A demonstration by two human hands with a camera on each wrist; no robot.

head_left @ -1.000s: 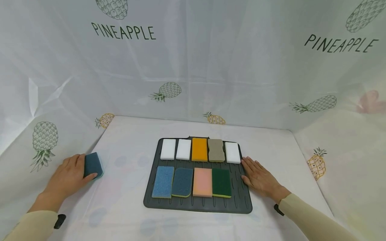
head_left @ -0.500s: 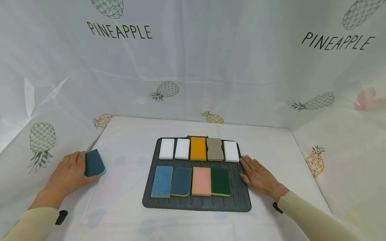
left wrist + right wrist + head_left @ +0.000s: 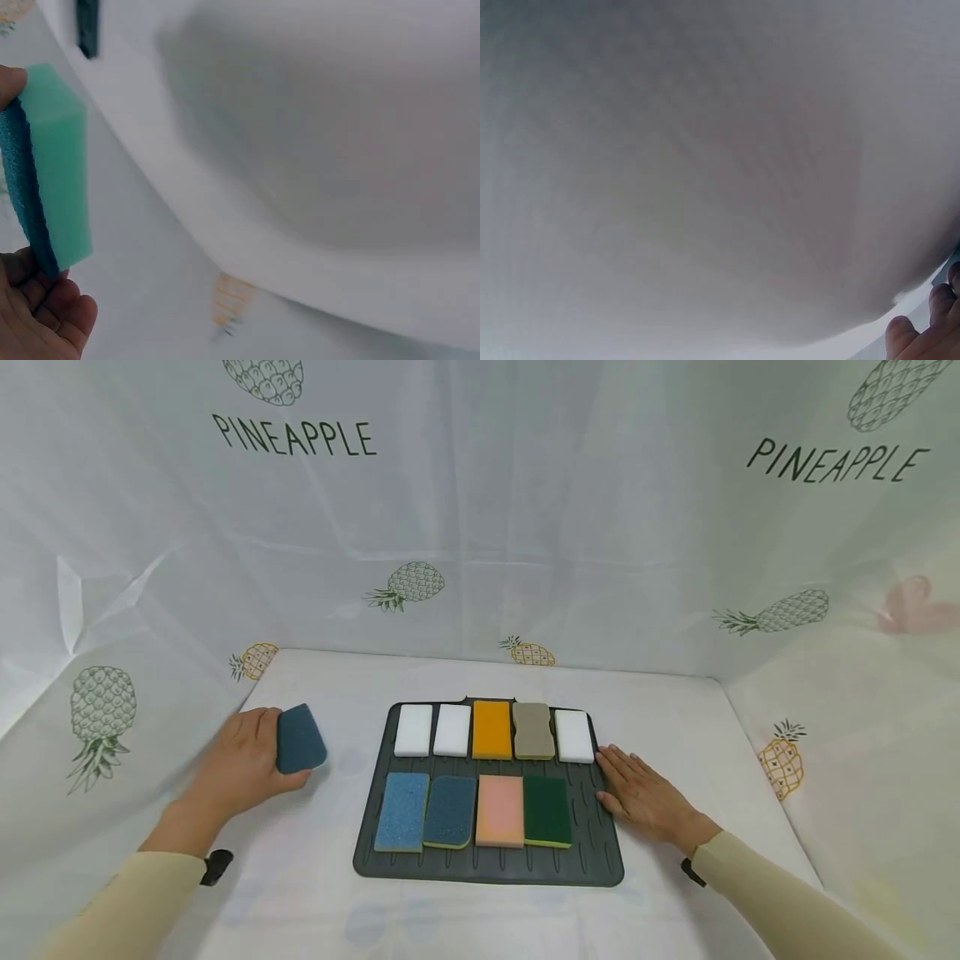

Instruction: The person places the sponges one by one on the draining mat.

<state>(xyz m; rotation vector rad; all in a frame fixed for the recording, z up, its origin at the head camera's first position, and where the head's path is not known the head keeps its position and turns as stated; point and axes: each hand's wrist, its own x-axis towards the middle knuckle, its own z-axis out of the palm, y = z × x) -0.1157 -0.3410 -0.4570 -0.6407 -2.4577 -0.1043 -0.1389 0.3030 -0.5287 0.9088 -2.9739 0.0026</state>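
Observation:
Between thumb and fingers, my left hand (image 3: 240, 760) grips a sponge (image 3: 300, 739) with a dark blue scouring face, left of the mat. Its foam side (image 3: 64, 165) shows mint green in the left wrist view, and the hand's thumb and fingers hold it at opposite ends. My right hand (image 3: 648, 797) lies flat with straight fingers, its fingertips touching the right edge of the dark grey ridged mat (image 3: 596, 852). Only some fingertips of that hand appear in the right wrist view's corner.
The mat's back row holds white sponges (image 3: 413, 731), an orange sponge (image 3: 492, 731) and a beige sponge (image 3: 534, 732). In front lie a light blue sponge (image 3: 402, 812), a dark blue one (image 3: 449, 812), a pink one (image 3: 500, 811) and a green one (image 3: 547, 811). Pineapple-print curtains (image 3: 480, 527) enclose the table.
My left hand has carried the blue-and-mint sponge to the right and slightly away from me, closer to the mat. The right hand stays at the mat's edge.

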